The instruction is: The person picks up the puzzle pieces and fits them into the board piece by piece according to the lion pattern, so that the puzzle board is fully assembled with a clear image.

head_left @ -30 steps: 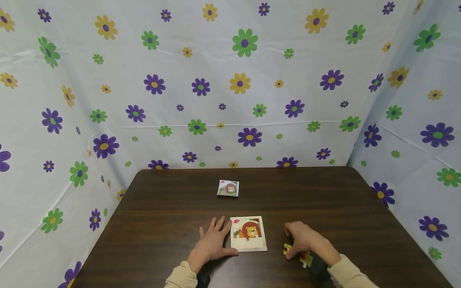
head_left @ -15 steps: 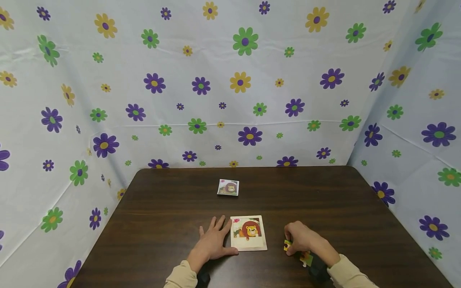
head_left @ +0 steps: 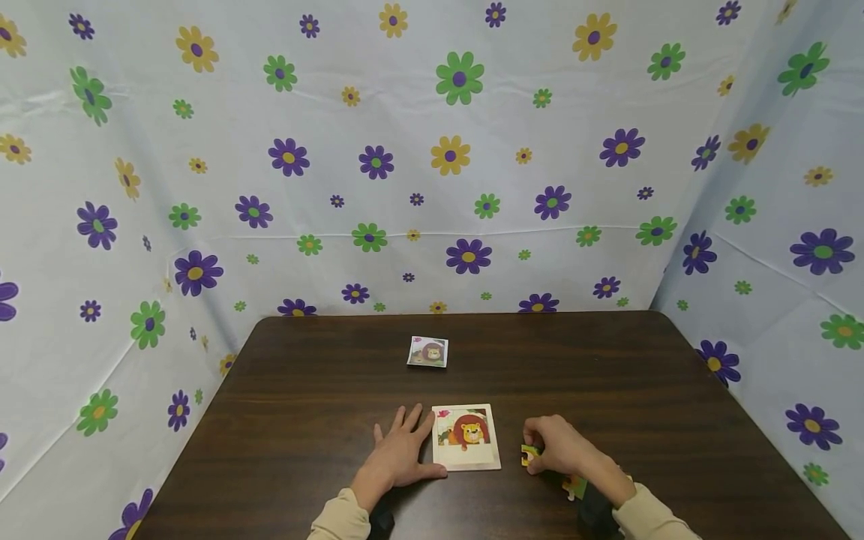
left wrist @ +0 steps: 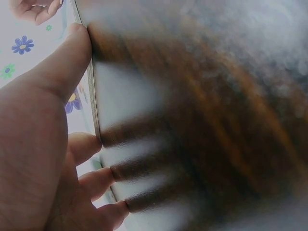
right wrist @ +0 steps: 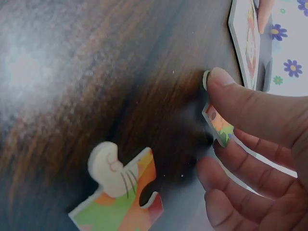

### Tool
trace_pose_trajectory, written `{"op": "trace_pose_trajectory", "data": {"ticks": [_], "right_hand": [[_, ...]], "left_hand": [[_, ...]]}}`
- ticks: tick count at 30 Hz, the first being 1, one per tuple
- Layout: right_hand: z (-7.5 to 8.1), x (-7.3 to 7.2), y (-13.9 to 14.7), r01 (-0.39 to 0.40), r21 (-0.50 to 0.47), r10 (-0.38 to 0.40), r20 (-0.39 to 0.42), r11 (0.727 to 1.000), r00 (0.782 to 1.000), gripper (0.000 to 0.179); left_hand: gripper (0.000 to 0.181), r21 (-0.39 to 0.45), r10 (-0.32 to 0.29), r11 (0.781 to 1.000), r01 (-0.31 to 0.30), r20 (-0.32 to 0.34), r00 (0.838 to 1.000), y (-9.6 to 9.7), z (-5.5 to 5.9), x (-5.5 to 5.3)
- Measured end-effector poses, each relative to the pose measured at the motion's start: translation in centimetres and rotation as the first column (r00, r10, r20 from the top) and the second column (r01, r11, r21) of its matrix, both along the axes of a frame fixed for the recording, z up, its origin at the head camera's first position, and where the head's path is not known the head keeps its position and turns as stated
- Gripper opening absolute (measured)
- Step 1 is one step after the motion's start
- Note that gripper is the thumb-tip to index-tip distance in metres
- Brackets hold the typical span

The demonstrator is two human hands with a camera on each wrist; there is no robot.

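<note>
A square puzzle board [head_left: 467, 457] lies on the table, its upper part filled with a lion picture and its lower part bare. Fingers spread, my left hand [head_left: 398, 457] rests beside the board, thumb and index finger at its left edge. To the board's right, my right hand [head_left: 565, 448] pinches a yellow-green puzzle piece [right wrist: 219, 124] between thumb and fingers, low over the tabletop. Another puzzle piece [right wrist: 118, 197], green and orange with a white paw, lies on the table near my right wrist, partly hidden by the forearm in the head view.
A small picture card [head_left: 428, 352] of the same lion lies farther back on the dark wooden table [head_left: 324, 375]. Flower-patterned white cloth [head_left: 405, 112] hangs behind the table and along both sides.
My right hand has shifted slightly left, carrying the pinched puzzle piece a little closer to the board. My left hand and the board have stayed put.
</note>
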State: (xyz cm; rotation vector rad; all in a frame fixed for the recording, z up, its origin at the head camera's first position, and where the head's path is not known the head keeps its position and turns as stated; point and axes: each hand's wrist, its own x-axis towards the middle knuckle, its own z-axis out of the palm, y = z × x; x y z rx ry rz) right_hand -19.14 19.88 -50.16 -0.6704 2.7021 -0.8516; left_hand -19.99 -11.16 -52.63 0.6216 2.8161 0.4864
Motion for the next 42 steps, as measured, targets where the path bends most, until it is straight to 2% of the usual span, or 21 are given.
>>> {"op": "trace_pose_trajectory", "data": {"ticks": [9,18,27,36,42], "right_hand": [[-0.2,-0.2,-0.4,0.012,-0.075,-0.016,-0.049,0.997,0.999,0.028],[0.5,-0.4,-0.8,0.007,-0.169,-0.01,-0.021,0.986,1.0,0.018],[1.6,-1.0,-2.1,0.014,-0.195,-0.022,-0.043,0.981,0.999,0.014],[2.3,-1.7,-4.2,0.0,-0.206,-0.016,-0.078,0.978,0.997,0.011],[2.3,-2.2,-5.8,-0.006,-0.212,-0.007,-0.061,0.977,0.998,0.009]], "left_hand": [[0.095,0.009,0.003,1.0,-0.003,-0.002,1.0,0.0,0.1,0.0],[0.095,0.005,0.003,1.0,-0.003,-0.001,1.0,0.0,0.2,0.1],[0.095,0.003,0.004,1.0,-0.004,-0.001,1.0,0.0,0.5,0.2],[0.097,-0.006,0.014,1.0,-0.014,0.011,1.0,0.0,0.0,-0.1],[0.097,-0.007,0.017,1.0,-0.017,0.014,1.0,0.0,0.0,-0.2]]}}
